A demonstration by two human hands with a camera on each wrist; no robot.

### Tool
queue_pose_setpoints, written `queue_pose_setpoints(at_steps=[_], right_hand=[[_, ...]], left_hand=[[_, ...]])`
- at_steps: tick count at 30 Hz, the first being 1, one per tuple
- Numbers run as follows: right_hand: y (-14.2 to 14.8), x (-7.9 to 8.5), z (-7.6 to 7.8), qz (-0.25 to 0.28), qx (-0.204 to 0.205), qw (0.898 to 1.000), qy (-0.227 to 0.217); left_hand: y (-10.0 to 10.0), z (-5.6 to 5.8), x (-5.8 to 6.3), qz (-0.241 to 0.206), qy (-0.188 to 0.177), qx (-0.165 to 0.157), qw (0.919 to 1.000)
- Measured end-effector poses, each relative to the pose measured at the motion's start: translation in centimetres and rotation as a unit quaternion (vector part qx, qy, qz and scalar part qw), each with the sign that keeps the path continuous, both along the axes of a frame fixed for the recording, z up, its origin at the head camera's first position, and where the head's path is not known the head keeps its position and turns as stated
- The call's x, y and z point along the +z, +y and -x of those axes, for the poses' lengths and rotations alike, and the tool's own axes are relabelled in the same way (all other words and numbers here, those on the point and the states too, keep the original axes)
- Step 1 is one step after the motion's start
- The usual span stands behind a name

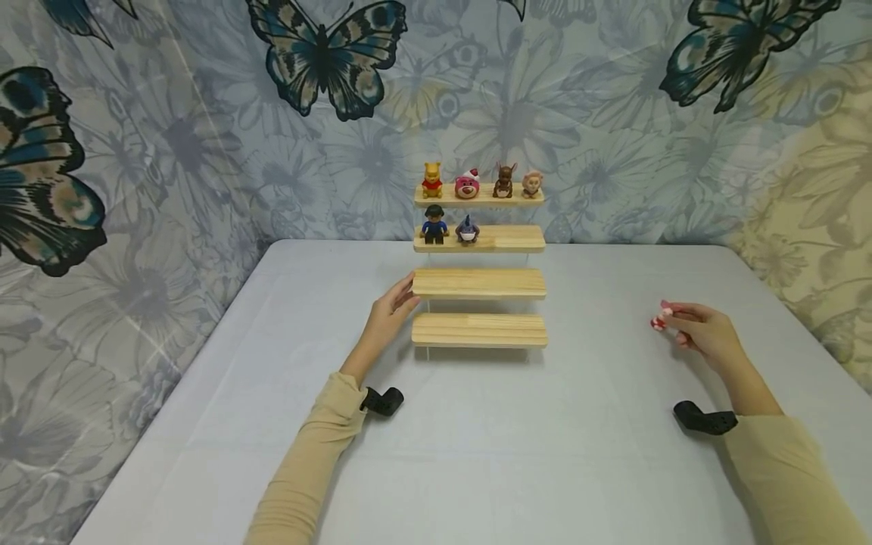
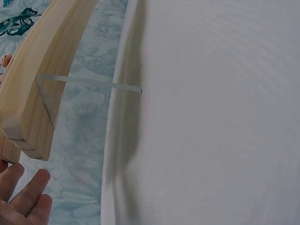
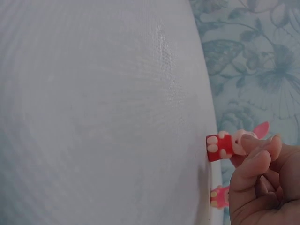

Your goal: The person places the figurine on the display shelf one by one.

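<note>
Well to the right of the rack, my right hand (image 1: 705,333) pinches a small pink pig figurine (image 3: 219,146) in red clothing by its head, thumb against the fingers. A second pink figurine (image 3: 219,197) stands on the table close behind it, partly covered by the hand. My left hand (image 1: 391,306) is at the left end of a wooden shelf (image 1: 480,283), second from the bottom of a four-step display rack. Its fingers are loosely extended, the fingertips (image 2: 43,174) right at the shelf's end.
On the top shelf (image 1: 480,203) stand a yellow bear (image 1: 432,182), a pink bear (image 1: 467,185), a brown long-eared figurine (image 1: 504,182) and a peach-faced figurine (image 1: 532,185). Below are a blue-clothed figure (image 1: 434,225) and a blue-grey figurine (image 1: 467,229). Butterfly-print cloth hangs behind the white table (image 1: 518,454).
</note>
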State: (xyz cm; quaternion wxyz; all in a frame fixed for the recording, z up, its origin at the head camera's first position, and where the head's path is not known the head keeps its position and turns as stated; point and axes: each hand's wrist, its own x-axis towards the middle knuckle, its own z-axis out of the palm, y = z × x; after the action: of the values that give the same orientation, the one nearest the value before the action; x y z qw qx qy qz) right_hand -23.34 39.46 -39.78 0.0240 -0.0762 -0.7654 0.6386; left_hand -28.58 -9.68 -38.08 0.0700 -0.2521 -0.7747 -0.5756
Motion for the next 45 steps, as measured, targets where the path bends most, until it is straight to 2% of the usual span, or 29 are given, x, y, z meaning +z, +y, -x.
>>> queue_pose_setpoints(at_steps=[13, 20, 25, 28, 32, 36, 38, 39, 43, 45], right_hand=[[0.0, -0.3, 0.5, 0.020, -0.012, 1.000, 0.014], [0.1, -0.4, 0.9, 0.037, -0.022, 0.999, 0.021], [-0.1, 0.0, 1.1, 0.025, -0.027, 0.999, 0.025], [-0.4, 0.3, 1.3, 0.009, -0.032, 0.999, 0.021], [-1.0, 0.8, 1.3, -0.006, -0.033, 0.999, 0.027], [-1.6, 1.5, 1.3, -0.028, -0.020, 0.998, 0.043], [-2.0, 1.8, 1.4, -0.037, -0.015, 0.998, 0.046], [-2.1, 2.0, 1.3, -0.043, -0.013, 0.998, 0.045], [-2.7, 2.5, 1.4, -0.071, -0.017, 0.997, 0.038], [-2.9, 2.7, 1.4, -0.084, -0.015, 0.996, 0.035]], left_hand=[[-0.1, -0.3, 0.7, 0.006, 0.004, 0.006, 1.0000], [-0.1, 0.3, 0.1, -0.010, 0.009, -0.002, 0.9999], [-0.2, 1.8, -1.7, -0.002, 0.014, 0.007, 0.9999], [-0.3, 2.4, -2.4, 0.003, 0.012, 0.014, 0.9998], [-0.3, 2.3, -2.3, -0.002, 0.009, 0.013, 0.9999], [-0.2, 0.9, -0.6, 0.002, 0.007, 0.009, 0.9999], [-0.2, 0.9, -0.6, 0.004, 0.005, 0.010, 0.9999], [-0.3, 0.9, -0.6, 0.007, 0.007, 0.012, 0.9999], [-0.3, 2.1, -2.4, 0.010, 0.006, 0.018, 0.9998], [-0.3, 2.1, -2.5, 0.011, 0.006, 0.018, 0.9998]])
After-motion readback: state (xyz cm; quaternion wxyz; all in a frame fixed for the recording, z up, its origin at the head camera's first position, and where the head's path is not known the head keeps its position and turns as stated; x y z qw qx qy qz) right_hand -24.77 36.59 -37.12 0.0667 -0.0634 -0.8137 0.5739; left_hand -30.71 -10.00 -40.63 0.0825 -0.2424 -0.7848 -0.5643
